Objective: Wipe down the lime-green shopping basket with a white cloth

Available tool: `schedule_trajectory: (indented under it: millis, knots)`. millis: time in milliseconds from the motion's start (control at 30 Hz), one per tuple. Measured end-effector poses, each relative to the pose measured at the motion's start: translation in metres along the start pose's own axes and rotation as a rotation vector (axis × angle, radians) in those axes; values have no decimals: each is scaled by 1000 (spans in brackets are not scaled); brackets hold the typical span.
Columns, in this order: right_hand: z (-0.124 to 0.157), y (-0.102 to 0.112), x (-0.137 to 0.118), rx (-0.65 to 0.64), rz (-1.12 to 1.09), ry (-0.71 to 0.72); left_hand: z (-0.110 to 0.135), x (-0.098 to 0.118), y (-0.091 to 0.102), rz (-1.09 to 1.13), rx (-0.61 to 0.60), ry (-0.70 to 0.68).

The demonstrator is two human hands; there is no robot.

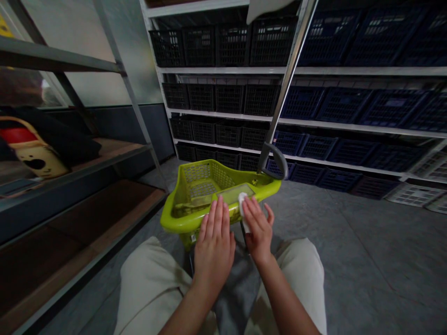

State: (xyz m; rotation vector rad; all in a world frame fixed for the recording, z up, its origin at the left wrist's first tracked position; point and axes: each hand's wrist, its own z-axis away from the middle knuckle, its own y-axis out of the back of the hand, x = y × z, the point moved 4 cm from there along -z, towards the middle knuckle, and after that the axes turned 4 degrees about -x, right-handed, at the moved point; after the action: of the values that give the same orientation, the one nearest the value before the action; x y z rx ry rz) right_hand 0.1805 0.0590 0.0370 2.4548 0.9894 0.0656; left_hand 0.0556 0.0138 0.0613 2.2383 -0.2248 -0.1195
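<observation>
A lime-green plastic basket [186,223] with perforated walls stands before my knees, its rounded rim toward me. My left hand [213,242] lies flat on the near rim with its fingers stretched out. A white cloth or wipe [242,199] sits under the fingers of my right hand [257,228], pressed against the same rim a little further right. Part of this white piece is hidden by the fingers. Between the hands and the basket's inside runs a flat, pale panel [235,193]. At the right end, a grey loop [279,163] joins the rim near a shiny metal pole [284,97].
Shelves with black crates [229,98] and blue crates [352,104] line the back. On the left, a metal rack [132,160] holds a cream-and-red bag [42,158] and dark cloth. White crates [415,193] stand low at the right, above grey floor [335,242].
</observation>
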Motion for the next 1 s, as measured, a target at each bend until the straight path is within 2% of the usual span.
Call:
schedule_trajectory:
  millis: [67,133,200,300,367,400,500,567,633,733,800,867,1000]
  knots:
    - [-1,2,19,133,44,-179,-1,0,1,1,-10,5]
    - [0,1,22,198,54,-262,-1,0,1,2,-14,3]
    - [0,-2,8,119,11,-170,-1,0,0,7,-9,2]
    - [2,-6,-18,-60,-55,77,1,0,-1,14,2,-7]
    - [2,-4,-16,-83,-48,111,1,0,-1,14,1,-2]
    - [2,-3,-8,-51,-31,70,1,0,-1,15,-3,4]
    - [0,1,23,125,33,-173,0,1,-1,17,-26,15]
    - [0,2,28,182,46,-263,-1,1,-1,19,-29,16]
    - [-1,-1,14,104,14,-180,-1,2,-1,22,-18,13]
    - [-1,-3,-17,-63,-44,72,0,2,-1,23,3,-3]
    - [-1,0,-19,-96,-39,133,0,2,0,16,7,-8]
    - [-3,4,-3,-46,-6,61,0,2,1,5,-9,0]
    - [-6,7,31,114,58,-236,-2,2,0,5,-44,17]
